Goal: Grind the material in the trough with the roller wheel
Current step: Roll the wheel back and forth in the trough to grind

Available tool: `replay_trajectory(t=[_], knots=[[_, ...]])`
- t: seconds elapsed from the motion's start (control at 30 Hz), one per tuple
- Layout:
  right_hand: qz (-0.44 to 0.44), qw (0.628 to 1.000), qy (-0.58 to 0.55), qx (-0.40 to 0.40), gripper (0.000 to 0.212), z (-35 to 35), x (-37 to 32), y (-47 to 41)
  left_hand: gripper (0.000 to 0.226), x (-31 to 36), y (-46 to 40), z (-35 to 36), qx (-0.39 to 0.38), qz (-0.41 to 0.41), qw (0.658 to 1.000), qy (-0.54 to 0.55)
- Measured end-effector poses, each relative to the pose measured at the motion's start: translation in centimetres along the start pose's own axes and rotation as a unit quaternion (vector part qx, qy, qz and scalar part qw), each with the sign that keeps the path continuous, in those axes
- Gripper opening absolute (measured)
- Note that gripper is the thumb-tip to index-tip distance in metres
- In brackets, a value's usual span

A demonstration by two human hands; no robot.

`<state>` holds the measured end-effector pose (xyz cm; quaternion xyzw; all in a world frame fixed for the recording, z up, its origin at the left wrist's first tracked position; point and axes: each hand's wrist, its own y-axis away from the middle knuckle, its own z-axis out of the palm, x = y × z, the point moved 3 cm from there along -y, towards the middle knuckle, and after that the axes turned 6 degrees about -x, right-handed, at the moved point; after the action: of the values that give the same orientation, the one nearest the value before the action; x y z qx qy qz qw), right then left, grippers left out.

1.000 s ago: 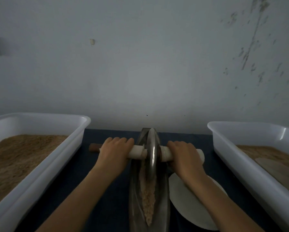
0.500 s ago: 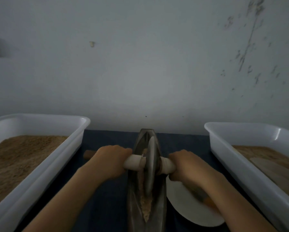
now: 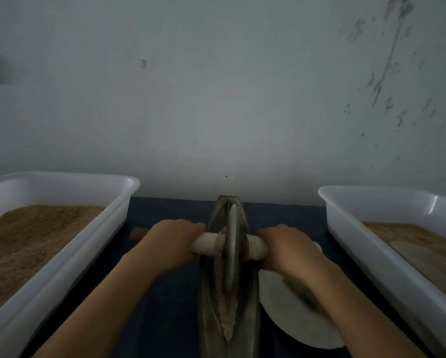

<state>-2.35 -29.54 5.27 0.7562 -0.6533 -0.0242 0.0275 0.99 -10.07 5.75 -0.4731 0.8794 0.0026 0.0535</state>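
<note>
Nearest the camera, the dark metal trough [image 3: 228, 306] runs lengthwise away from the person on a dark blue table surface [image 3: 165, 319], with a strip of pale brown ground material [image 3: 227, 313] lying along its groove. Just right of the trough lies a white round plate [image 3: 291, 313], partly under the right forearm. Farther along, the roller wheel [image 3: 232, 244] stands upright in the groove, its handle [image 3: 206, 245] crossing the trough. The left hand [image 3: 170, 244] curls its fingers round the handle on the left; the right hand [image 3: 289, 250] grips it on the right. At the left stands a white tub [image 3: 61, 254] of brown powder, at the right another white bin [image 3: 387, 244] with similar powder. Beyond rises a grey wall [image 3: 216, 99].
</note>
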Motion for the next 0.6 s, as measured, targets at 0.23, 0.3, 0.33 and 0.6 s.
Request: replay_trajectory(t=[0.23, 0.3, 0.33, 0.6], knots=[[0.001, 0.970, 0.044, 0.241, 0.016, 0.6, 0.3, -2.2, 0.033, -1.0, -2.3, 1.9, 0.163, -0.042, 0.986, -0.011], [0.007, 0.966, 0.042, 0.254, 0.018, 0.6, 0.2, -2.2, 0.032, -1.0, -2.3, 2.0, 0.178, -0.053, 0.982, -0.012], [0.011, 0.965, 0.042, 0.257, 0.018, 0.6, 0.2, -2.2, 0.032, -0.9, -2.3, 2.1, 0.180, -0.055, 0.982, -0.014], [0.005, 0.998, -0.001, 0.069, 0.016, 0.4, 0.5, -0.5, 0.026, -0.2, -1.1, 0.5, 0.057, -0.019, 0.998, -0.030]])
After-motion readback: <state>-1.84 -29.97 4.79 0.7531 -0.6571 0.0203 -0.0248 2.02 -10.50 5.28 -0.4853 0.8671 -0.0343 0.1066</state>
